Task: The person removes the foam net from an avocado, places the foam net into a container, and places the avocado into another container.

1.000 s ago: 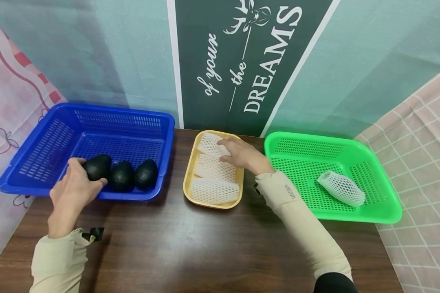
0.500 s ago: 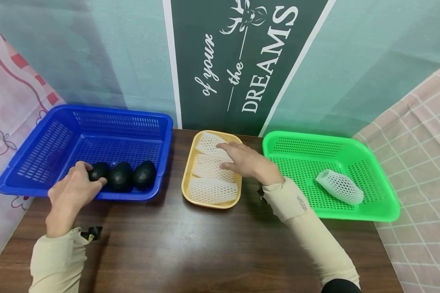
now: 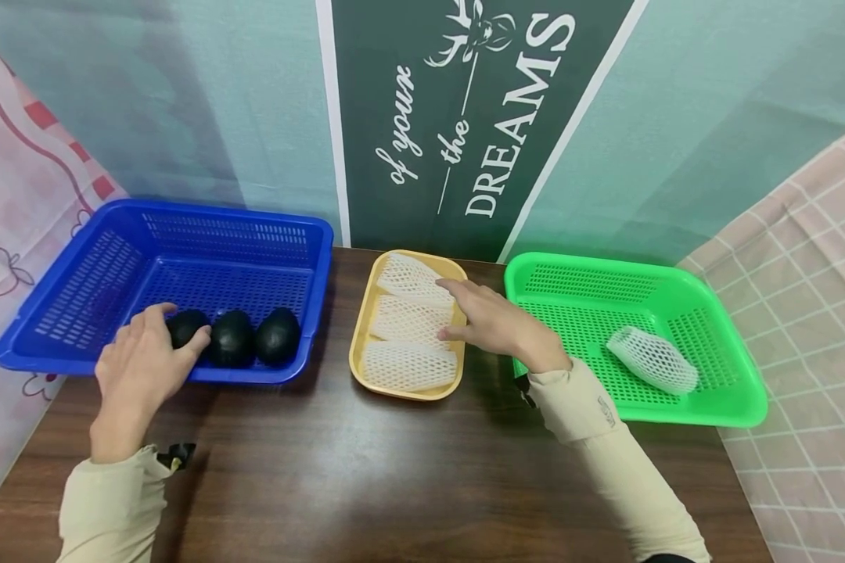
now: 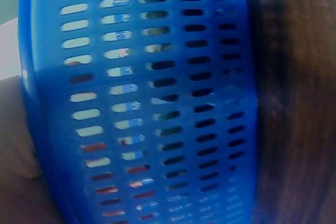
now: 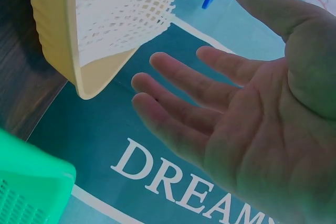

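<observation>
My left hand (image 3: 135, 360) reaches over the front rim of the blue basket (image 3: 232, 215). Its fingers and thumb curl round the leftmost avocado (image 3: 187, 327), partly hiding it. Two more dark avocados, one in the middle (image 3: 232, 339) and one at the right (image 3: 278, 336), stand beside it. My right hand (image 3: 500, 322) hovers over the right edge of a yellow tray (image 3: 357, 356), holding nothing; the right wrist view shows its bare palm (image 5: 252, 124) and spread fingers. White foam net sleeves lie in the tray: back (image 3: 408, 275), middle (image 3: 404, 319) and front (image 3: 408, 367).
To the right stands a green basket (image 3: 739, 391). In it lies a white net sleeve (image 3: 653, 360), rounded out, with something darker behind its mesh. The brown wooden table (image 3: 366, 477) extends in front. A printed cloth (image 3: 253, 102) hangs behind the containers.
The leftmost avocado, earlier tilted and higher in my left hand, now sits lower beside the others. My right hand has drawn back rightward from the net sleeves.
</observation>
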`<control>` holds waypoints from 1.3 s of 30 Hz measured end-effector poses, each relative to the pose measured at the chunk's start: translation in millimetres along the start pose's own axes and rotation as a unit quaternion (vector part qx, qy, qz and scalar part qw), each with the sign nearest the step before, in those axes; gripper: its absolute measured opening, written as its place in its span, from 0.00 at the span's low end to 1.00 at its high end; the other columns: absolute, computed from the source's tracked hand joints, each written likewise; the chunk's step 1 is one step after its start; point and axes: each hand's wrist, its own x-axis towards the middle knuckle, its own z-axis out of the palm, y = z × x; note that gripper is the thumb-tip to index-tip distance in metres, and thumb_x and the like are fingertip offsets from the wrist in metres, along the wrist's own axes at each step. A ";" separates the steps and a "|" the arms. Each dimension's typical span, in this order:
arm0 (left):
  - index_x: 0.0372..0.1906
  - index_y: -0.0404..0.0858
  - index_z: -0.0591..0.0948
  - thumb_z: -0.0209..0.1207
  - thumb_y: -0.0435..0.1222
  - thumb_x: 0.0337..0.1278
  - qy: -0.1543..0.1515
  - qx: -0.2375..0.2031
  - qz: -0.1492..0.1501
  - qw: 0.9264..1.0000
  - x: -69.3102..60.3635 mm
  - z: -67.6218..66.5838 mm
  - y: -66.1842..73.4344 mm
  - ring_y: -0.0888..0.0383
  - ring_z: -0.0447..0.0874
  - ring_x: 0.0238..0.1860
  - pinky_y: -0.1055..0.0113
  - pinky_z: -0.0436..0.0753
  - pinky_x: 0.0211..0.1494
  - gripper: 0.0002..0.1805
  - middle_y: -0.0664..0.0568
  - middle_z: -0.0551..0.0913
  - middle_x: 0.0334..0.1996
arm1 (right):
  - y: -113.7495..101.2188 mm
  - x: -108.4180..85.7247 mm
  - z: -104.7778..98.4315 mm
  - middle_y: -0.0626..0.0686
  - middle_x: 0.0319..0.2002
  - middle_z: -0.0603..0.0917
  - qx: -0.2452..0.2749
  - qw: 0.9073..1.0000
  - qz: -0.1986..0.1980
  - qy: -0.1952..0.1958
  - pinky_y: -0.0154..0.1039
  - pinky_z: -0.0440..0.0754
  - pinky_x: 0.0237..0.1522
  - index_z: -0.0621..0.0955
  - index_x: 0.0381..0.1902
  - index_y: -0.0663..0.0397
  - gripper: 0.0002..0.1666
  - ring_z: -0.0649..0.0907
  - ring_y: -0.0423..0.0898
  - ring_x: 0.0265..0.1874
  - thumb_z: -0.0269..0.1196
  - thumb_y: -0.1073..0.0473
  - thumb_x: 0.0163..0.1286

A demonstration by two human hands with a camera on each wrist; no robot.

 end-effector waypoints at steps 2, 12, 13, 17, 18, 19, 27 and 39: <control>0.73 0.31 0.60 0.47 0.62 0.67 0.029 -0.012 0.012 0.999 -2.2 3.0 -0.9 0.24 0.65 0.59 0.31 0.65 0.52 0.45 0.23 0.67 0.64 | 1.6 -3.9 0.4 0.58 0.74 0.64 0.001 1.000 -0.009 0.004 0.56 0.63 0.73 0.58 0.77 0.51 0.48 0.63 0.60 0.74 0.67 0.48 0.66; 0.72 0.32 0.63 0.52 0.58 0.65 0.123 -0.044 0.080 0.988 -10.1 12.3 -1.0 0.25 0.65 0.61 0.30 0.60 0.58 0.42 0.24 0.70 0.64 | 7.8 -20.6 0.5 0.60 0.73 0.65 0.011 1.000 -0.008 0.006 0.57 0.66 0.71 0.56 0.78 0.51 0.51 0.66 0.59 0.72 0.68 0.44 0.65; 0.72 0.32 0.63 0.53 0.57 0.65 0.126 -0.043 0.085 0.987 -11.0 13.2 0.3 0.25 0.65 0.61 0.30 0.60 0.58 0.42 0.25 0.70 0.64 | 9.0 -21.9 0.5 0.61 0.73 0.64 0.013 1.000 -0.006 0.007 0.58 0.65 0.71 0.56 0.78 0.51 0.51 0.65 0.60 0.72 0.68 0.44 0.65; 0.71 0.32 0.65 0.54 0.57 0.64 0.132 -0.036 0.106 0.985 -15.4 16.6 10.5 0.27 0.66 0.62 0.31 0.59 0.57 0.41 0.27 0.71 0.64 | 13.5 -25.9 1.2 0.62 0.73 0.64 0.016 1.000 -0.002 0.014 0.58 0.66 0.71 0.56 0.77 0.52 0.52 0.66 0.60 0.72 0.68 0.45 0.64; 0.71 0.32 0.65 0.54 0.57 0.64 0.131 -0.035 0.113 0.984 -16.3 18.2 13.6 0.27 0.66 0.62 0.31 0.60 0.57 0.41 0.28 0.71 0.64 | 14.4 -27.1 1.6 0.61 0.73 0.65 0.015 1.000 -0.001 0.017 0.58 0.66 0.71 0.56 0.77 0.53 0.52 0.66 0.60 0.72 0.69 0.45 0.64; 0.70 0.32 0.66 0.55 0.56 0.64 0.131 -0.034 0.120 0.983 -17.1 19.7 17.0 0.28 0.67 0.62 0.31 0.60 0.58 0.40 0.28 0.72 0.64 | 15.2 -28.6 2.2 0.62 0.72 0.65 0.013 1.000 -0.004 0.019 0.58 0.66 0.70 0.57 0.77 0.53 0.52 0.66 0.60 0.72 0.69 0.45 0.64; 0.68 0.34 0.68 0.57 0.55 0.62 0.135 -0.028 0.169 0.976 -22.4 32.6 41.2 0.31 0.69 0.60 0.33 0.61 0.58 0.38 0.31 0.74 0.62 | 18.2 -48.2 7.3 0.58 0.74 0.64 0.018 0.999 -0.010 0.037 0.60 0.64 0.71 0.57 0.77 0.53 0.52 0.63 0.59 0.74 0.69 0.44 0.64; 0.66 0.35 0.71 0.59 0.54 0.54 0.160 -0.001 0.242 0.957 -28.6 51.6 68.7 0.36 0.74 0.56 0.36 0.67 0.60 0.38 0.35 0.78 0.58 | 34.5 -72.5 4.6 0.61 0.76 0.59 0.044 0.997 0.015 0.063 0.63 0.58 0.73 0.54 0.78 0.53 0.51 0.57 0.63 0.76 0.67 0.46 0.67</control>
